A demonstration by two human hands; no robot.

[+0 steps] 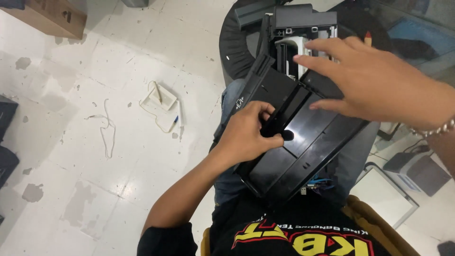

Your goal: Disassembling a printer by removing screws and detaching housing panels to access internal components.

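Observation:
A black printer (303,142) lies tilted across my lap, its open top with white inner parts (296,50) facing away from me. My left hand (246,135) is closed on a thin black bar-shaped part (284,114) at the printer's glossy panel. My right hand (374,80) hovers above the printer's far side, fingers spread, holding nothing, fingertips near the white inner parts. A beaded bracelet (433,130) is on my right wrist. Blue wires (320,182) show at the printer's lower edge.
A white tiled floor (95,118) lies to the left with a small white adapter and cord (159,97) and a loose string (108,128). A wooden box (52,16) stands top left. A grey device (417,170) and a flat panel (384,194) rest at the right.

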